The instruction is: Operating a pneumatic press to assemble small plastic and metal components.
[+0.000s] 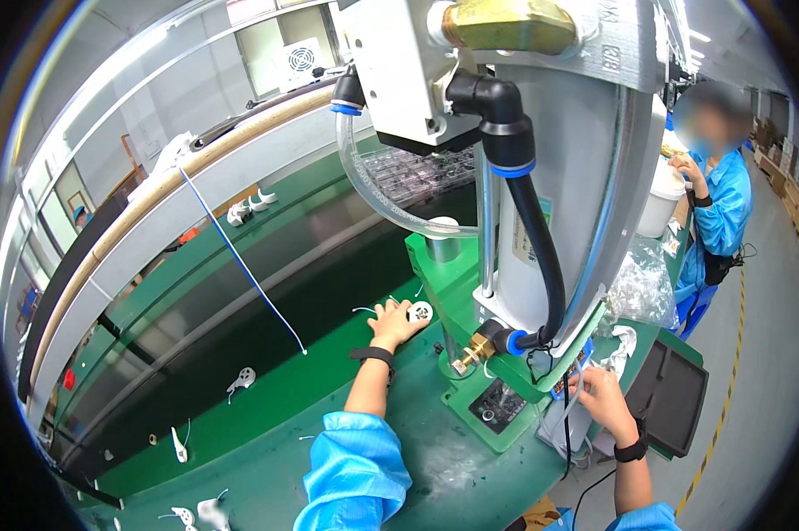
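Note:
My left hand (394, 326) reaches over the green belt, left of a pneumatic press (541, 212). Its thumb and forefinger are at the edge of a white round plastic part (420, 312) with openings in its face; the other fingers spread over the belt. A thin wire (362, 310) lies by those fingertips. My right hand (605, 405) is at the right side of the press, fingers pinched on a thin grey stick-like thing (580, 382), its kind unclear. Close to those fingers is a small blue tray (585, 352) of tiny parts, partly hidden by the press.
White plastic parts (242, 380) with wires lie along the green belt (276, 407). A blue-white cord (240, 257) hangs over it. Clear bags (640, 285), a black tray (669, 389) and a white bucket (663, 199) stand right. A co-worker (722, 212) sits beyond.

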`<state>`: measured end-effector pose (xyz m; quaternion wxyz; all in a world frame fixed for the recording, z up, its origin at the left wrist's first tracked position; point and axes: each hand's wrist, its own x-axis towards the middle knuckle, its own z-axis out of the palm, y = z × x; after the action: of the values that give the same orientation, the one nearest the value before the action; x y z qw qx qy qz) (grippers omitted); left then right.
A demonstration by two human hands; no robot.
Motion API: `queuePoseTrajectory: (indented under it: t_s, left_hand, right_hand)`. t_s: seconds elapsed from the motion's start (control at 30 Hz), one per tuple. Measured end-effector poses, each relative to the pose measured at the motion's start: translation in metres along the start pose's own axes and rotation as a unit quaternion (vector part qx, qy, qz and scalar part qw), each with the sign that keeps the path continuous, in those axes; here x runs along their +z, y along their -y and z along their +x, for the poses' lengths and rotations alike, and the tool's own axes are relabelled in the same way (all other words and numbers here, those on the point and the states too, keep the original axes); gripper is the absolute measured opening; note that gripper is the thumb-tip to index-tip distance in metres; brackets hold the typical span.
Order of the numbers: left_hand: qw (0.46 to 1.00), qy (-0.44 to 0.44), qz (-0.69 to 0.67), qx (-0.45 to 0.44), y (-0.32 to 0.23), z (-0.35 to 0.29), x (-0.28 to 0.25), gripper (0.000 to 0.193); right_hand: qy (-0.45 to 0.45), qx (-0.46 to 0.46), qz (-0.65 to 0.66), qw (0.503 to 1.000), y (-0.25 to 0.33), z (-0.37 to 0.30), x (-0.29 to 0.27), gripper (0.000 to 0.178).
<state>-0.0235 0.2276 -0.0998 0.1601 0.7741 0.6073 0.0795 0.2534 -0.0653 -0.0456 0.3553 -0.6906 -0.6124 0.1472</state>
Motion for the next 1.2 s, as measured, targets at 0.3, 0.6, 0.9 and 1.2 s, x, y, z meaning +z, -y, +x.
queuePoseTrajectory:
  t_s: [0.3,0.6,0.9,1.2]
  left_hand:
    - [0.964,-0.126,-0.231,0.030,0.073,0.039,0.005,0.039]
    - [0.592,0.261,-0.756,-0.104,0.026,-0.085,-0.091,0.030]
    - [0.688,0.354,-0.610,-0.170,0.022,-0.165,-0.016,0.026]
    - [0.940,0.257,-0.206,0.093,0.049,-0.153,-0.027,0.043]
  right_hand:
    - [-0.027,0.005,0.025,0.999,0.009,-0.014,-0.016,0.011]
    - [-0.029,-0.026,0.052,0.998,0.007,-0.019,-0.004,0.010]
    - [-0.034,-0.034,0.070,0.996,0.017,-0.029,-0.002,0.011]
    - [-0.025,-0.025,0.070,0.997,0.017,-0.034,0.003,0.010]
